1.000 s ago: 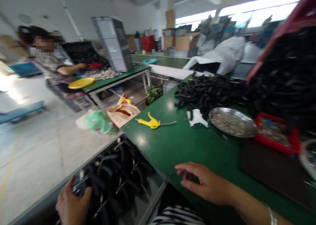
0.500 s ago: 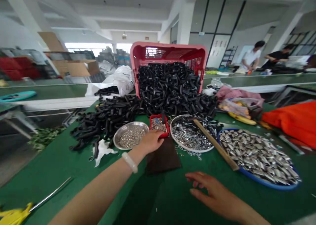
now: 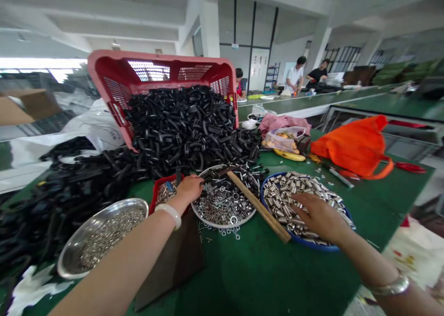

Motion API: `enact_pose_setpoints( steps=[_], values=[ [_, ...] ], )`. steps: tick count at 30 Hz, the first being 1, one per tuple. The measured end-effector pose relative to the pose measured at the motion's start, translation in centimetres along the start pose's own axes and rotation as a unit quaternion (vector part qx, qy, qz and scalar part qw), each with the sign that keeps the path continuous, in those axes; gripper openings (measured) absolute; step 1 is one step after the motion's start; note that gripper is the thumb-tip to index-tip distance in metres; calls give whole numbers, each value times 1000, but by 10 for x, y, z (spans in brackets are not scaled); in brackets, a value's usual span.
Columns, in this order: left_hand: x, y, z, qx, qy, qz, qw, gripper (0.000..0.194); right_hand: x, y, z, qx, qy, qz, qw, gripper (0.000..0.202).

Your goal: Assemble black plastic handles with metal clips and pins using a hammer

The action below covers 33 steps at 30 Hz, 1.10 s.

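So, right hand [image 3: 321, 218] is down on the silvery ribbed metal cylinders [image 3: 281, 193] in the round blue plastic basin [image 3: 314, 245], fingers part-spread, tips lost among the pieces; can't tell if one is pinched. Arm comes in from near right, so the basin's spot looks chosen for that hand. Left hand [image 3: 187, 191] is at the far-left rim of the shallow white dish [image 3: 222, 225], fingers bunched narrow by some dark bits; can't tell if anything's held. Dish is full of shiny steel rings and hardware [image 3: 225, 205], a few lying outside its near rim.

Between the hands: hammer with a plain wooden handle [image 3: 260, 207], handle slanting over the dish's near-right rim. Probably parked for easy reach. Red plastic tray [image 3: 154, 193] of small metal pins sits left of the dish; nearer left, shallow silver metal dish [image 3: 65, 256] of tiny metal parts. Separate containers presumably stop mixing. Dark brown flat board [image 3: 176, 260] likely spares the green tabletop [image 3: 256, 269].

Farther out, pink plastic crate [image 3: 99, 68] lies tipped, mouth toward the worker, I'd guess so the black curved parts [image 3: 187, 121] spill within reach. Bright orange bag [image 3: 350, 145] sits right, apparently out of the way.
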<state>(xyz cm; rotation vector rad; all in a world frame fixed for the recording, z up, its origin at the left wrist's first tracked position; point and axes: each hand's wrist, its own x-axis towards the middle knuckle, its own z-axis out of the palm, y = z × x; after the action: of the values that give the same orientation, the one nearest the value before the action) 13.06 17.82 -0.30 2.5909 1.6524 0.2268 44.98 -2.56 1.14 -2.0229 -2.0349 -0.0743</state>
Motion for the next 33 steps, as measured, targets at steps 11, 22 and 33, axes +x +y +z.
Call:
enact_pose_setpoints(
  steps=[11, 22, 33],
  values=[
    [-21, 12, 22, -81, -63, 63, 993, 23, 70, 26, 9, -105, -181, 12, 978, 31],
    [-46, 36, -7, -100, -93, 115, 984, 27, 60, 47, -1, 243, -46, 114, 962, 25],
    [-61, 55, -1, -38, -150, 129, 980, 21, -1, 1, -6, 628, -111, 218, 739, 48]
  ],
)
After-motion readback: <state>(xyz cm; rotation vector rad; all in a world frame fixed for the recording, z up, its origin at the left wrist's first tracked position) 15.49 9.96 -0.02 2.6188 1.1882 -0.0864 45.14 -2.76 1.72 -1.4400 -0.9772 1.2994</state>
